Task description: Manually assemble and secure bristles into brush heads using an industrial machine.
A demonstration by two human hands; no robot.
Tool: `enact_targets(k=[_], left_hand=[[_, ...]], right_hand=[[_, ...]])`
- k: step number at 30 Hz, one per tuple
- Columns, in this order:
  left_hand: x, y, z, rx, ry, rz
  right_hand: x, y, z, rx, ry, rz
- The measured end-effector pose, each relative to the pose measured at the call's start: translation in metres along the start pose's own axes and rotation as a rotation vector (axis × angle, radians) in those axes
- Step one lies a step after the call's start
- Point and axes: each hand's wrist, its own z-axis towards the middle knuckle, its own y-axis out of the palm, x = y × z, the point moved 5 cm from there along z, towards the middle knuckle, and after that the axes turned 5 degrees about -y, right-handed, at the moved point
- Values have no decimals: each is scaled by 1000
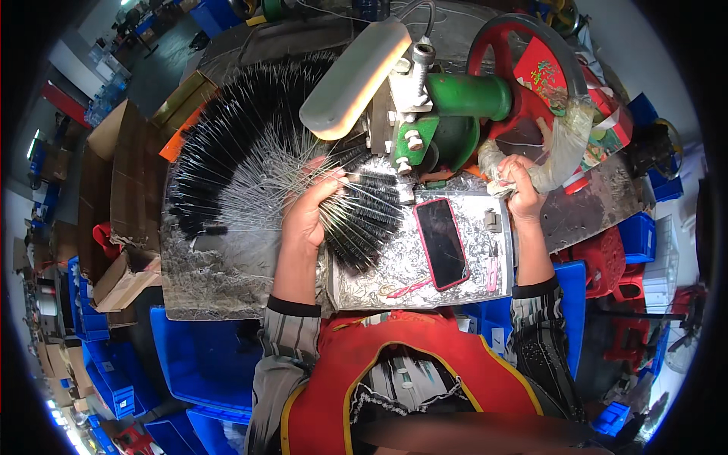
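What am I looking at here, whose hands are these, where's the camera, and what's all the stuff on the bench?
The one picture comes from a camera on a person's head, looking down at their own bare hands. The left hand grips a bundle of thin wires beside black bristle brushes. The right hand holds the wrapped rim of a red wheel on a green machine. On the foil-covered bench lies a phone in a red case. Blue crates stand below.
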Motion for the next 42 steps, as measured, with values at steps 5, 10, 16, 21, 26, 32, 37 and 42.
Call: enact_targets(k=[5,10,16,21,26,32,37,42], left_hand=[[-3,-9,8,96,38,-1],[-2,-11,4,104,89,-161],[-4,-12,3,222,189,-211],[-5,-17,1,261,238,-229],[-4,-17,-2,277,256,-236],[-5,-15,-3,298,280,-273],[-4,-15,-3,300,288,-236],[-5,-17,-2,323,285,-257]], right_hand=[[-6,-14,3,55,161,8],[-51,-17,28,246,460,-14],[-46,-19,30,137,438,96],[-28,-22,14,260,404,59],[-35,-20,16,252,428,63],[-31,-24,16,255,470,55],[-29,-25,16,244,406,68],[-41,-24,27,202,493,10]])
